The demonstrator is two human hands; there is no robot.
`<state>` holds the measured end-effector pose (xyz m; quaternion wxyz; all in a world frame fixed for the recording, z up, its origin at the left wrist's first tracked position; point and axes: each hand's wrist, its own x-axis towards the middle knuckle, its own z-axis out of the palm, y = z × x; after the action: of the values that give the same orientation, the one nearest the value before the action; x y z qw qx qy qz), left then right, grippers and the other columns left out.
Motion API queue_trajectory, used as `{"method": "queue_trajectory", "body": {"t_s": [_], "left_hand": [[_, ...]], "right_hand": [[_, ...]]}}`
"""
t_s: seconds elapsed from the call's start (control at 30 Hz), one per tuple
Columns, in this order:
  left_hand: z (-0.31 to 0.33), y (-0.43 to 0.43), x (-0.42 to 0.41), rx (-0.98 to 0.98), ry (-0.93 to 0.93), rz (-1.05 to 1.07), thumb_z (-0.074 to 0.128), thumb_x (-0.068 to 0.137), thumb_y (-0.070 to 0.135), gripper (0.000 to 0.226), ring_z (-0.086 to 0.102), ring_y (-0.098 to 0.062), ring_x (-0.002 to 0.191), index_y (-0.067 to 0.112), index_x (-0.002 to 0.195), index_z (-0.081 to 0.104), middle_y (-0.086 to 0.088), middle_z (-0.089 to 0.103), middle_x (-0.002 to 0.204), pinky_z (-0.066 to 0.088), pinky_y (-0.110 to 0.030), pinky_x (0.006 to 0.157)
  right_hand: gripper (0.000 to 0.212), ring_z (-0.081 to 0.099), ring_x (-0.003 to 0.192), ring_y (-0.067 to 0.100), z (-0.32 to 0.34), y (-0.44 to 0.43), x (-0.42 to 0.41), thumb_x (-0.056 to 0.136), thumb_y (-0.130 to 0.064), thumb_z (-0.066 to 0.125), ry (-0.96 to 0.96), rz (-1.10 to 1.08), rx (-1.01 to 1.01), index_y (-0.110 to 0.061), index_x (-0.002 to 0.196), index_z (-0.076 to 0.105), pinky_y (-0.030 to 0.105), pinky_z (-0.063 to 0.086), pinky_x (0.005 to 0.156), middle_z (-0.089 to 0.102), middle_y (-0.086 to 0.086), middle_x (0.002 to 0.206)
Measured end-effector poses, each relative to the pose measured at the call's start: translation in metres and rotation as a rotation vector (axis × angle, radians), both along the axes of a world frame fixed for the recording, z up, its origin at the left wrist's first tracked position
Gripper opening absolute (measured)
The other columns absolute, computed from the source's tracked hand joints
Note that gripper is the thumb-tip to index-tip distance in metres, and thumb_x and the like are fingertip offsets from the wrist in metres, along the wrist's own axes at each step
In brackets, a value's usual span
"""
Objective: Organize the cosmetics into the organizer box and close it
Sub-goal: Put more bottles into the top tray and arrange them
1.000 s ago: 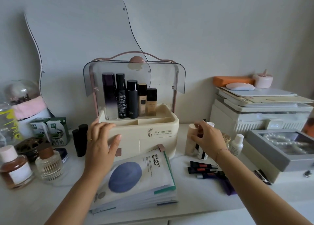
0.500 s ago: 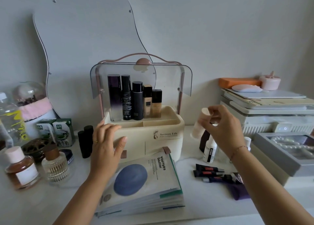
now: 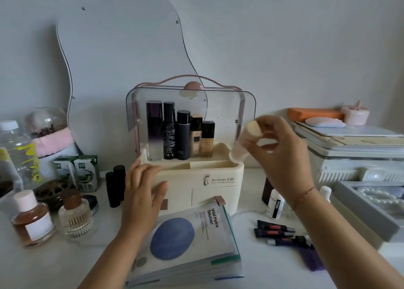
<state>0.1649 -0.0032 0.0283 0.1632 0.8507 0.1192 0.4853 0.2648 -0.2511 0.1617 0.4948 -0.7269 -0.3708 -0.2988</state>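
Observation:
The cream organizer box [image 3: 216, 187] stands at the table's middle with its clear lid [image 3: 244, 114] swung up. Several dark and beige bottles [image 3: 182, 133] stand in its back row. My right hand [image 3: 277, 151] grips a pale beige bottle [image 3: 247, 140], tilted, just above the box's right front corner. My left hand [image 3: 142, 192] rests flat against the box's left front, fingers spread. A stack of blue-spotted sheet masks [image 3: 185, 243] lies in front of the box. Small tubes [image 3: 277, 232] and a white Kiehl's bottle [image 3: 276, 205] sit to the right.
At left are two perfume bottles [image 3: 54, 216], two black lipsticks [image 3: 115, 185], green cartons [image 3: 78, 170] and a water bottle [image 3: 17, 153]. A wavy mirror [image 3: 122, 70] leans on the wall. At right stand a white storage case [image 3: 358, 160] and a grey pearl tray [image 3: 371, 203].
My right hand picked the pale beige bottle off the table right of the box and raised it up and leftward to the box's right corner. My left hand stayed on the box.

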Motion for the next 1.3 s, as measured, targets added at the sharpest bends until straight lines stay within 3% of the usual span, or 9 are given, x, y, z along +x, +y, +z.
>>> {"method": "queue_trajectory", "body": {"t_s": [0.13, 0.27, 0.47, 0.6, 0.7, 0.87, 0.97, 1.07, 1.3], "left_hand": [[0.001, -0.001, 0.0, -0.003, -0.01, -0.005, 0.037, 0.089, 0.05, 0.047, 0.021, -0.021, 0.136, 0.015, 0.115, 0.053, 0.003, 0.035, 0.125, 0.029, -0.037, 0.1], [0.001, -0.001, -0.001, -0.027, 0.006, -0.003, 0.036, 0.089, 0.052, 0.047, 0.021, -0.019, 0.136, 0.017, 0.116, 0.053, 0.003, 0.036, 0.127, 0.029, -0.035, 0.099], [0.001, 0.0, -0.002, -0.045, 0.024, -0.009, 0.035, 0.09, 0.053, 0.049, 0.025, -0.023, 0.136, 0.017, 0.117, 0.055, -0.001, 0.043, 0.127, 0.029, -0.036, 0.101], [0.004, -0.004, -0.004, -0.047, 0.048, 0.012, 0.033, 0.09, 0.053, 0.052, 0.029, -0.025, 0.134, 0.015, 0.116, 0.057, -0.004, 0.049, 0.124, 0.031, -0.041, 0.105], [0.014, -0.007, -0.005, 0.015, 0.059, 0.067, 0.03, 0.091, 0.053, 0.049, 0.036, -0.025, 0.131, 0.018, 0.111, 0.06, 0.0, 0.055, 0.117, 0.02, -0.05, 0.112], [0.062, -0.021, 0.028, 0.06, 0.105, -0.099, 0.043, 0.092, 0.046, 0.047, 0.04, -0.019, 0.128, 0.02, 0.128, 0.054, 0.003, 0.047, 0.135, 0.029, -0.032, 0.106], [0.088, -0.029, 0.064, 0.066, 0.114, -0.166, 0.053, 0.092, 0.033, 0.047, 0.038, -0.019, 0.129, 0.017, 0.136, 0.046, 0.002, 0.042, 0.141, 0.029, -0.028, 0.104], [0.107, -0.031, 0.097, 0.075, 0.139, -0.183, 0.054, 0.092, 0.027, 0.048, 0.04, -0.022, 0.126, 0.015, 0.138, 0.044, 0.0, 0.042, 0.142, 0.033, -0.032, 0.104], [0.105, -0.025, 0.119, 0.088, 0.077, -0.149, 0.059, 0.088, 0.022, 0.034, 0.052, -0.025, 0.103, 0.015, 0.122, 0.059, 0.0, 0.059, 0.125, 0.043, -0.038, 0.088]], "right_hand": [[0.034, 0.063, 0.089, 0.007, 0.007, 0.045, 0.007, 0.08, -0.022, 0.07, -0.016, 0.021, -0.123, -0.023, 0.11, 0.054, 0.026, 0.057, 0.074, 0.064, -0.015, 0.098], [0.028, 0.061, 0.094, 0.027, 0.006, 0.088, 0.039, 0.088, -0.02, 0.057, 0.073, -0.117, -0.353, -0.015, 0.114, 0.049, 0.043, 0.052, 0.08, 0.066, 0.006, 0.106], [0.035, 0.058, 0.095, 0.031, 0.006, 0.113, 0.071, 0.088, -0.009, 0.05, 0.3, -0.191, -0.417, -0.013, 0.122, 0.046, 0.04, 0.05, 0.082, 0.063, 0.012, 0.107], [0.032, 0.058, 0.098, 0.029, 0.007, 0.114, 0.077, 0.086, -0.013, 0.053, 0.379, -0.14, -0.372, -0.014, 0.118, 0.052, 0.041, 0.051, 0.086, 0.065, 0.009, 0.099], [0.03, 0.061, 0.095, 0.026, 0.009, 0.116, 0.079, 0.087, -0.021, 0.057, 0.415, -0.071, -0.366, -0.014, 0.116, 0.055, 0.041, 0.053, 0.085, 0.064, 0.002, 0.088], [0.038, 0.068, 0.087, 0.027, 0.012, 0.116, 0.082, 0.085, -0.029, 0.064, 0.565, 0.083, -0.342, -0.013, 0.117, 0.052, 0.043, 0.058, 0.077, 0.067, 0.011, 0.102], [0.047, 0.055, 0.115, 0.028, 0.016, 0.114, 0.086, 0.091, -0.027, 0.053, 0.471, -0.025, -0.538, -0.012, 0.134, 0.042, 0.039, 0.043, 0.101, 0.055, 0.013, 0.127], [0.056, 0.035, 0.135, 0.026, 0.018, 0.115, 0.086, 0.087, 0.003, 0.039, 0.312, -0.038, -0.678, -0.01, 0.141, 0.034, 0.03, 0.027, 0.109, 0.028, 0.009, 0.151], [0.065, 0.038, 0.13, 0.029, 0.017, 0.117, 0.094, 0.083, 0.01, 0.039, 0.21, 0.02, -0.755, -0.014, 0.143, 0.031, 0.032, 0.032, 0.107, 0.034, 0.011, 0.144]]}}
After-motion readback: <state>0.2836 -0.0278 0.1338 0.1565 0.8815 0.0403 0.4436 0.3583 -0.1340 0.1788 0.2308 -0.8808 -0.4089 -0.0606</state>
